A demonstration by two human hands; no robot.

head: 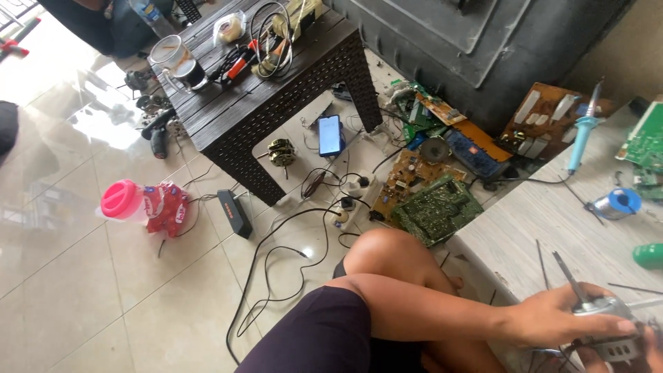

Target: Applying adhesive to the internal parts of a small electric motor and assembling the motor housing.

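Two hands: we see both at the lower right corner, over the pale wooden counter [552, 214].
Left hand [552, 321]: we see it clenched around a small grey metal motor [608, 321], fingers wrapped over the top of it.
Right hand [615, 359]: only a sliver shows at the frame's bottom edge, under the motor; we cannot tell whether it grasps or merely touches it.
Motor: it sits just above the counter's near edge, a thin shaft sticking up and to the left out of it.
Counter, further back: we note a blue soldering iron [582, 135] lying on it, a blue spool of solder [618, 203] near it, a green object [649, 255] at the right edge, and thin dark wires scattered between.
Floor: we count several circuit boards, the nearest a green circuit board [436, 209] just beside our knee, with black cables looping across the tiles.
Phone [329, 135]: it lies on the floor under the dark woven table [276, 97], screen lit blue.
Table top: a glass mug [176, 62] and tools.
Far left: a pink lid [121, 199] rests on a red bag.
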